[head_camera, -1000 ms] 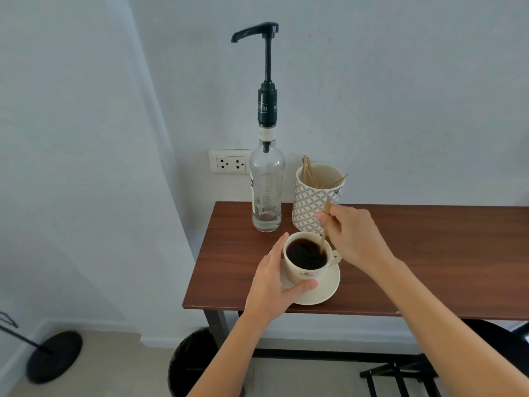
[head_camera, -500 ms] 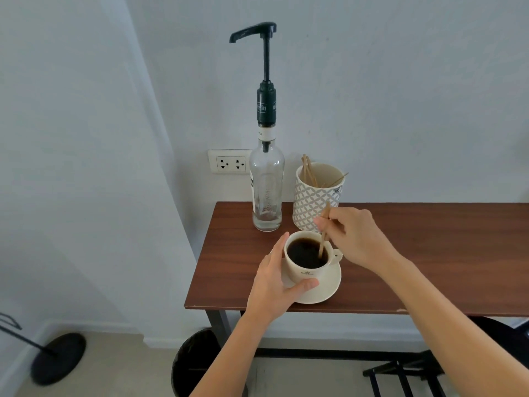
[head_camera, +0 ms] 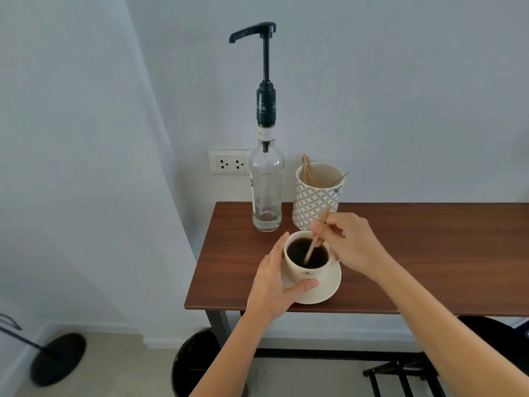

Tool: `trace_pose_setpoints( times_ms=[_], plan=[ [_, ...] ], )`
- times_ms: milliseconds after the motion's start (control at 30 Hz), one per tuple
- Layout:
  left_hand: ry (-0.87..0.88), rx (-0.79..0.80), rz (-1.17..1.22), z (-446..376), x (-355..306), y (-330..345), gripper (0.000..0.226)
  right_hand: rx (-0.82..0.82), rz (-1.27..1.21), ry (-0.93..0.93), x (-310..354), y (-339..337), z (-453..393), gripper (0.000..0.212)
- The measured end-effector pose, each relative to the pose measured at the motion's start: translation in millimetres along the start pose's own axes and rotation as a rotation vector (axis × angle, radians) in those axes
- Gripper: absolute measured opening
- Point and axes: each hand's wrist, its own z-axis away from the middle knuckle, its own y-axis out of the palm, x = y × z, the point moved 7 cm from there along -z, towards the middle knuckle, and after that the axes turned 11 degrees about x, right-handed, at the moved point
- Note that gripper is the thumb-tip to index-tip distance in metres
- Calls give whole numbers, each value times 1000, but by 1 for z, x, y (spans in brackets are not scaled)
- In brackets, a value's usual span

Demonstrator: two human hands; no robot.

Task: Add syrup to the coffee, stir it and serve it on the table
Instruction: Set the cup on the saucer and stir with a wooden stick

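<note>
Fingertips (head_camera: 316, 226) of the right hand (head_camera: 353, 242) pinch a thin wooden stir stick (head_camera: 312, 247) in the white ceramic coffee cup (head_camera: 307, 272); left hand (head_camera: 274, 285) clasps it; judging stirring underway, next lift the stick out

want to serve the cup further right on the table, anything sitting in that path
Nothing visible does. The table to the right of the cup is bare wood; the syrup bottle and stick holder stand behind it, out of that path.

I count one coffee cup (head_camera: 307, 260) on one saucer (head_camera: 323, 285), one stirrer (head_camera: 315, 242) in it; at twelve o'clock one syrup bottle (head_camera: 266, 181), one patterned holder (head_camera: 316, 199) of sticks, number unclear; two hands.
</note>
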Motion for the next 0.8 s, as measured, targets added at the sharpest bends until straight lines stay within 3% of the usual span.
trace_pose_setpoints(
  times_ms=[100,233,300,400,500,633,700,800],
  plan=[
    [5,2,-5,0,0,-1,106,-103,-73,-40,0,5,-4,23],
    [15,2,-7,1,-3,0,105,-212,182,-7,-10,-17,-4,28],
    [16,-2,-8,0,-3,0,104,-160,236,25,-12,-22,-1,29],
    [16,-10,-9,1,0,-2,106,-55,87,46,-5,-6,0,28],
    [6,-24,0,2,2,-6,108,-105,-70,-1,4,11,-7,25],
    [6,-13,3,4,0,-1,107,-242,191,-1,-6,-8,-5,28],
    [16,3,-8,3,-2,3,104,-220,241,40,-15,-19,1,32],
    [13,-2,-14,1,-3,2,105,-109,114,64,-10,-6,4,31]
  ],
)
